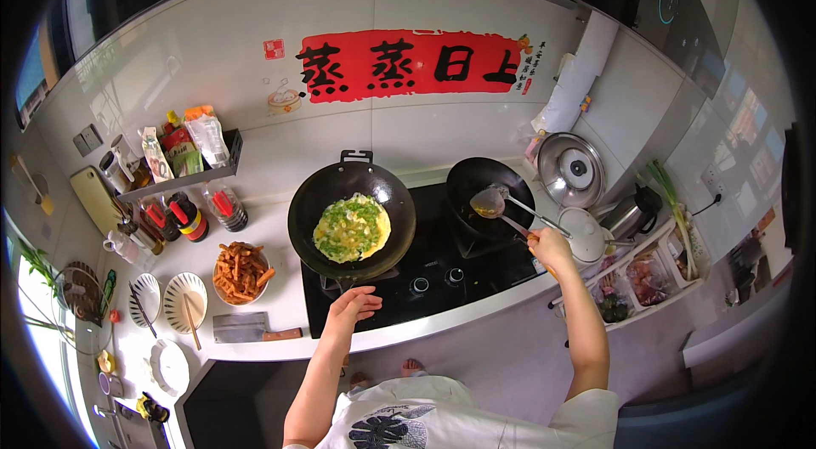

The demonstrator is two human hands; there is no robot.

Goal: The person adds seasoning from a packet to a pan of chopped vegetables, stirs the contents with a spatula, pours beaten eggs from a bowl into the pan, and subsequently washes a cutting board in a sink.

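Note:
My right hand (551, 251) is closed on the orange handle of a metal ladle (488, 202). The ladle's bowl is over the smaller black wok (468, 175) on the right burner, beside a second metal utensil resting in that wok. A large black wok (395, 219) stands on the left burner, holding an egg pancake topped with chopped green onion (352, 229). My left hand (354, 307) is just below this wok's near rim, fingers loosely extended. Nothing shows in it, and whether it touches the wok's handle is unclear.
On the counter at left are a bowl of fried strips (242, 273), a cleaver (241, 327), two striped bowls (185, 296) with chopsticks and several bottles (187, 218). At right stand a steel lid (571, 170), a white lidded pot (581, 235), a kettle (631, 213) and a cart (669, 291) of vegetables.

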